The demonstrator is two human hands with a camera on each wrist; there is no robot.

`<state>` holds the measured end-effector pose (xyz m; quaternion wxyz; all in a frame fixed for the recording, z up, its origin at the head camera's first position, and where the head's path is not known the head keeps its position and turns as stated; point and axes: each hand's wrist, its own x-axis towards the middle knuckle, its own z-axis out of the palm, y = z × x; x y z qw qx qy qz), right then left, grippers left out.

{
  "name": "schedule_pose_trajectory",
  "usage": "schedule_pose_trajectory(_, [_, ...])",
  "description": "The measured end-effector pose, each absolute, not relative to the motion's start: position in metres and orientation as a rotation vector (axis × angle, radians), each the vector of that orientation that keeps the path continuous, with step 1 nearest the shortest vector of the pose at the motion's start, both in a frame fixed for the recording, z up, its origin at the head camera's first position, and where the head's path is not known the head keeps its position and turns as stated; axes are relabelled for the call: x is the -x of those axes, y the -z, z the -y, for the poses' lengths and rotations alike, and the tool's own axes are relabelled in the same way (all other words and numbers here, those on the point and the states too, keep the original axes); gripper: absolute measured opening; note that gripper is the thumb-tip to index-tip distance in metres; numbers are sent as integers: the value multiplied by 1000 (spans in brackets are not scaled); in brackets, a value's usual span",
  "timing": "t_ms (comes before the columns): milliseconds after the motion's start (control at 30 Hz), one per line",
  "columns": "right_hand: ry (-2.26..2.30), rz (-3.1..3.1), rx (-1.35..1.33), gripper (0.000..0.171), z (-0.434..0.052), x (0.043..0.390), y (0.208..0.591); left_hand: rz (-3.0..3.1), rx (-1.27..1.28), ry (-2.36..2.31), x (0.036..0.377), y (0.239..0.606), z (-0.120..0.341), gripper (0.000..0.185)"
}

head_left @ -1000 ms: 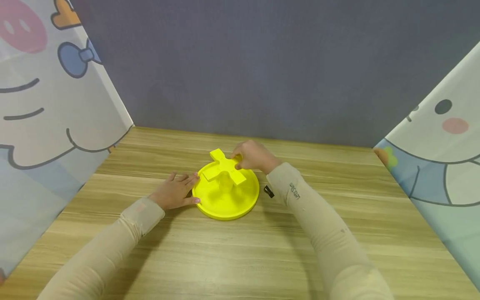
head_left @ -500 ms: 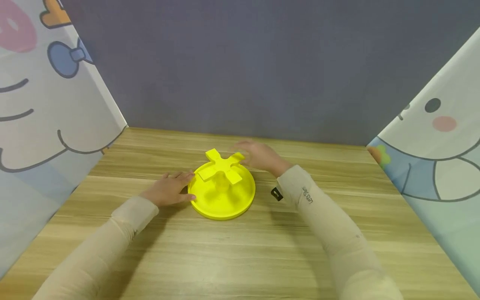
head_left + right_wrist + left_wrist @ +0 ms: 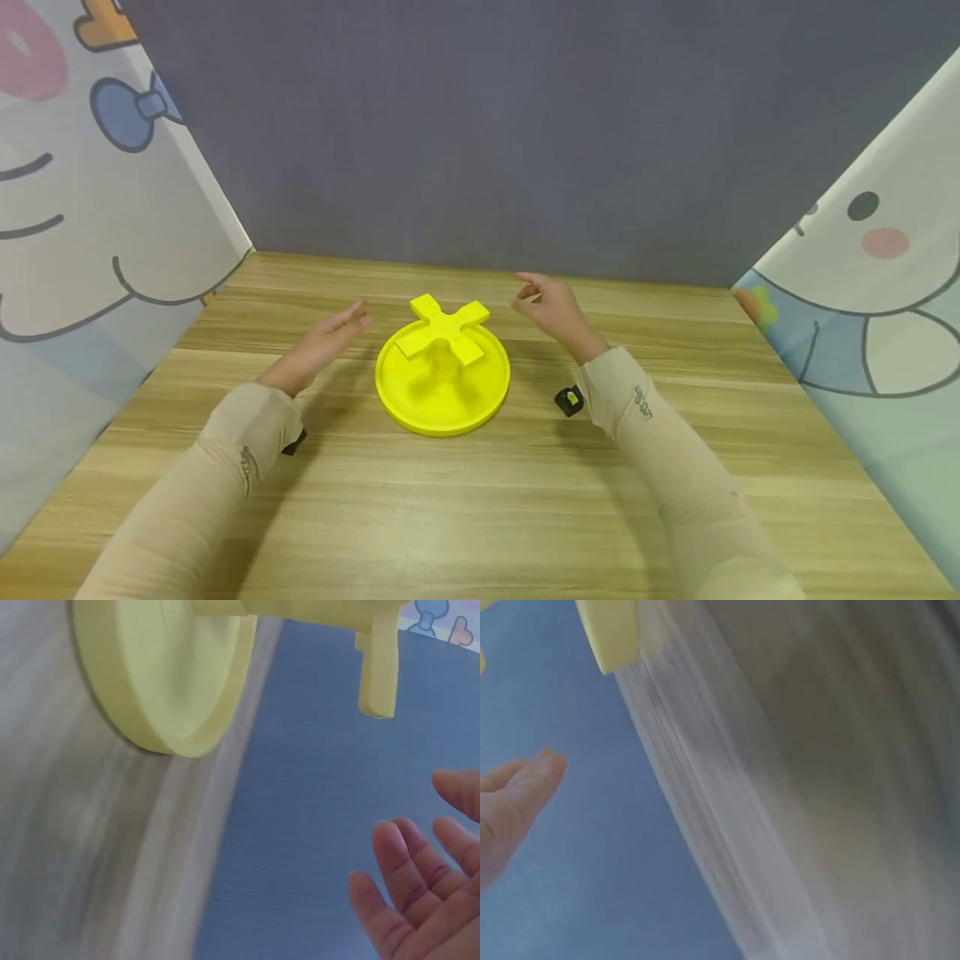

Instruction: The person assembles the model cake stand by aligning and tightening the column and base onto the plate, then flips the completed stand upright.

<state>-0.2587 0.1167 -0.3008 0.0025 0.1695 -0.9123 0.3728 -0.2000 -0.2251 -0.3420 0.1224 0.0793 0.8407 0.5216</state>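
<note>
A yellow cross-shaped piece [image 3: 444, 327] stands on a short post above a round yellow tray-like base [image 3: 405, 408] with a raised rim. My left hand [image 3: 322, 342] hovers to the left of it, fingers extended, touching nothing. On the other side my right hand [image 3: 555, 308] is raised, its fingers loosely bent and holding nothing. The right wrist view shows the fingers [image 3: 397, 855] spread below one arm of the cross [image 3: 379, 675], apart from it. In the left wrist view the left fingertips [image 3: 544, 769] are near a yellow arm end [image 3: 611, 634] without contact.
The stand rests on a wood-grain table [image 3: 450, 517]. A dark grey panel [image 3: 487, 142] rises behind it, with cartoon-printed panels on the left [image 3: 112, 275] and right [image 3: 885, 333]. Small black wrist devices, such as the right one [image 3: 570, 401], show at the cuffs.
My right hand has let go of the cross's arm and moved right. The left hand has lifted off the base's rim and drawn away left. The yellow stand stays in place.
</note>
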Motion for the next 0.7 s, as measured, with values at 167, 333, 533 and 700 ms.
schedule_pose_trajectory(167, [-1254, 2940, -486, 54, -122, 256, 318, -2302, -136, -1693, 199, 343, 221, 67])
schedule_pose_trajectory(333, [-1331, 3022, -470, 54, -123, 248, 335, -2207, -70, -1739, 198, 345, 216, 64])
schedule_pose_trajectory(533, [-1345, 3178, -521, 60, -121, 240, 352, -2181, 41, -1627, 197, 348, 213, 67])
schedule_pose_trajectory(700, [-1448, 3251, -384, 69, -121, 234, 358, -2197, 73, -1508, 199, 350, 212, 67])
